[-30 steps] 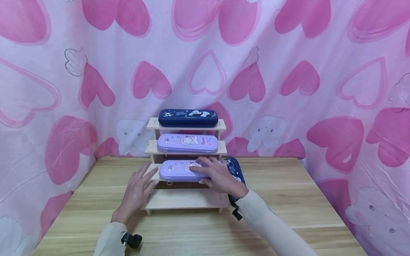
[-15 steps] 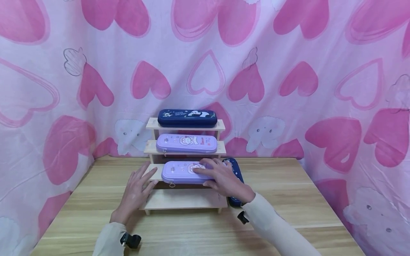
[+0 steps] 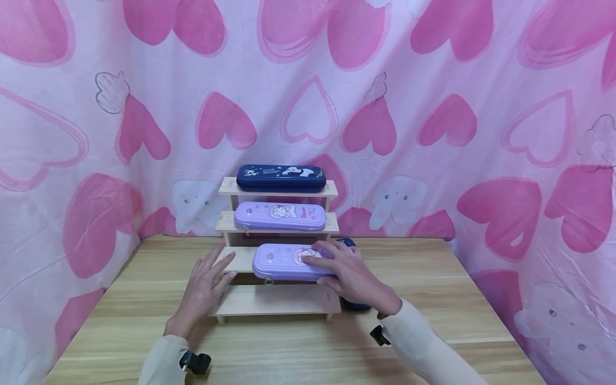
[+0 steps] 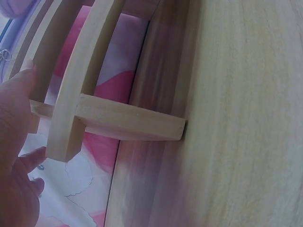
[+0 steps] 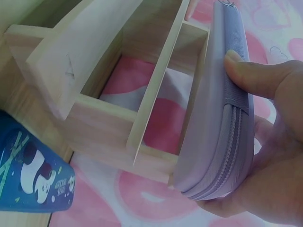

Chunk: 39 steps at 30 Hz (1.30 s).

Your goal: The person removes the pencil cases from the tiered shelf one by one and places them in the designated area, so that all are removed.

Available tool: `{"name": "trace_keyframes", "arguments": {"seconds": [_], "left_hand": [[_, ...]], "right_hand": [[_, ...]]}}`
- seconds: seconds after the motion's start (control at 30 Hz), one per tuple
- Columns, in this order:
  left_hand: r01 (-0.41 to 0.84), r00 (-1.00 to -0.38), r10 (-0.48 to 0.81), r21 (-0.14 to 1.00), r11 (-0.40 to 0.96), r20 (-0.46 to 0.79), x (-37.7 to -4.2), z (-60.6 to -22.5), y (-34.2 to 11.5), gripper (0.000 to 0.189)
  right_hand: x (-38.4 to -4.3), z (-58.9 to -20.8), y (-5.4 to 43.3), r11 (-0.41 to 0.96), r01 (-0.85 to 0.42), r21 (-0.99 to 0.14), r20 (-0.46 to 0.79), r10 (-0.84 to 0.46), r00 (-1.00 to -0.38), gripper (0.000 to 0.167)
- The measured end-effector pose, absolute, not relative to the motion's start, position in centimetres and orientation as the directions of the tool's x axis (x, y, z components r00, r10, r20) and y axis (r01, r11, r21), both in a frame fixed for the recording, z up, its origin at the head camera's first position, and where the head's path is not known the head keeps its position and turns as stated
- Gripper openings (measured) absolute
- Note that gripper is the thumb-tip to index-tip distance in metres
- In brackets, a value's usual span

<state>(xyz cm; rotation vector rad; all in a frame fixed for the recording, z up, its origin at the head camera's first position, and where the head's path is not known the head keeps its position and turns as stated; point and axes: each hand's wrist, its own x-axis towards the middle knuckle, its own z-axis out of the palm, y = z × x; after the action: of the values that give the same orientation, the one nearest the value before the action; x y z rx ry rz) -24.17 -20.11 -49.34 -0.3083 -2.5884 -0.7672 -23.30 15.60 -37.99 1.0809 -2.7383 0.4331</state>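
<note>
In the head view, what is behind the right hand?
The right hand covers much of the right end of the purple case it holds, and the middle of a blue case beside the rack. Only that blue case's ends show.

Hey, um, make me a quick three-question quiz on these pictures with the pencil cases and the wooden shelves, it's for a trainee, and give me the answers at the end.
1. Multiple choice: what colour is the top case, the one on the highest shelf? A: red. B: navy. C: yellow.
2. True or false: the right grip holds a purple case.
3. Count: how many cases, whole or partly hidden, show in the head view?

Key:
1. B.
2. True.
3. Four, including the navy case partly hidden behind the right grip.
</note>
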Motion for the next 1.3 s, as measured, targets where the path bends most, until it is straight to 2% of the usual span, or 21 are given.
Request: {"name": "trace_keyframes", "arguments": {"seconds": [0.5, 0.73, 1.3], "left_hand": [[0.36, -0.862, 0.097, 0.465, 0.809, 0.497, -24.3, -49.4, -20.2, 0.048], [0.347, -0.872, 0.094, 0.47, 0.811, 0.481, -24.3, -49.4, -20.2, 0.049], [0.334, -0.878, 0.101, 0.449, 0.829, 0.467, -24.4, -49.5, -20.3, 0.049]], "right_hand": [[-22.1, -38.0, 18.5, 0.716, -0.673, -0.185, 0.356, -0.59, -0.725, 0.055], [-21.9, -38.3, 19.9, 0.726, -0.66, -0.192, 0.39, -0.561, -0.731, 0.056], [-21.2, -38.8, 23.0, 0.784, -0.57, -0.244, 0.389, -0.46, -0.799, 0.058]]}}
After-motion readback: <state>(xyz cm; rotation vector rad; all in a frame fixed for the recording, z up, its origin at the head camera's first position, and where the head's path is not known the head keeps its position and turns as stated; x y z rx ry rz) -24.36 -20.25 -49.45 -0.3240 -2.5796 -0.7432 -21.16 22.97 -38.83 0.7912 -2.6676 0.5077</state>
